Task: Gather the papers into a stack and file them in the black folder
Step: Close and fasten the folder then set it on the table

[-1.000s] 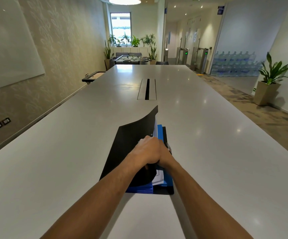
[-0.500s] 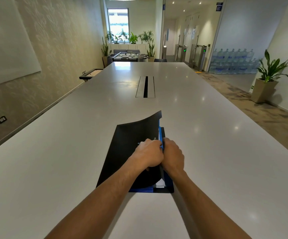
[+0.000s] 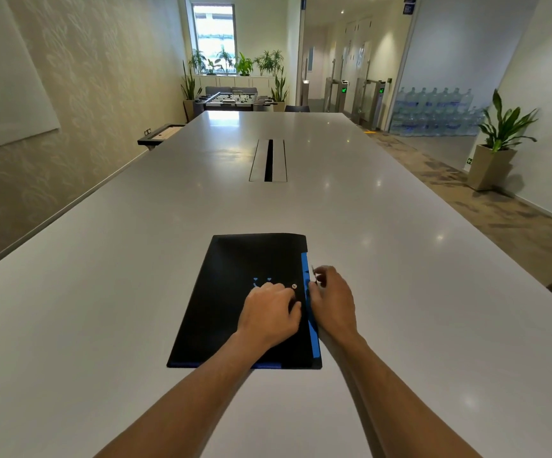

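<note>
The head view looks down a long white counter [image 3: 135, 292]. A black folder [image 3: 235, 292] lies flat on the near part of it, right in front of the person. The cover is down, so the folder looks closed. A blue strip [image 3: 306, 269] shows along its right edge, and a thin blue line shows along its near edge. A small round snap button [image 3: 294, 286] sits on the cover near the right side. A little blue smiley mark is printed just to the left of it.

The left hand [image 3: 269, 314] rests on top of the cover, palm down. Its fingers are curled a bit and press on the folder next to the button. It grips nothing.

The right hand [image 3: 332, 300] is at the right edge of the folder. Its fingers are bent and pinch a small pale tab [image 3: 314, 274] that sticks out there. The papers are not in sight.

Far off, a dark slot [image 3: 268, 160] runs down the middle of the counter. A potted plant [image 3: 499, 140] stands on the floor at the right. Big water bottles [image 3: 433, 110] are stacked by the far wall.
</note>
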Tool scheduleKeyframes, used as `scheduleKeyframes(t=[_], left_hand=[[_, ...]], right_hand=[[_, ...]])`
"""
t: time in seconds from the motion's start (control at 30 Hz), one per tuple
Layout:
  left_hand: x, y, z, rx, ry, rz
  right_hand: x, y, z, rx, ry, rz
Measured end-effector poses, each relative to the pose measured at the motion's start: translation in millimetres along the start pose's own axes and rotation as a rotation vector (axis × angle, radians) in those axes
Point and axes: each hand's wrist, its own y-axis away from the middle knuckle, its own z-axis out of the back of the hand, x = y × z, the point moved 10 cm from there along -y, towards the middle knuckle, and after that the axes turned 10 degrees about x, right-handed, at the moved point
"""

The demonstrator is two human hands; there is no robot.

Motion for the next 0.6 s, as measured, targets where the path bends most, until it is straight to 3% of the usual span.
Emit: scheduleKeyframes(t=[0.27, 0.6], left_hand=[[30.6, -4.9, -21.8, -0.041, 0.258, 0.068], [18.0, -8.0, -37.4, 0.049, 0.068, -0.03]], right_hand=[[25.6, 5.4, -16.5, 0.075, 0.273, 0.251], [26.5, 11.0, -28.2, 0.119, 0.52, 0.228]])
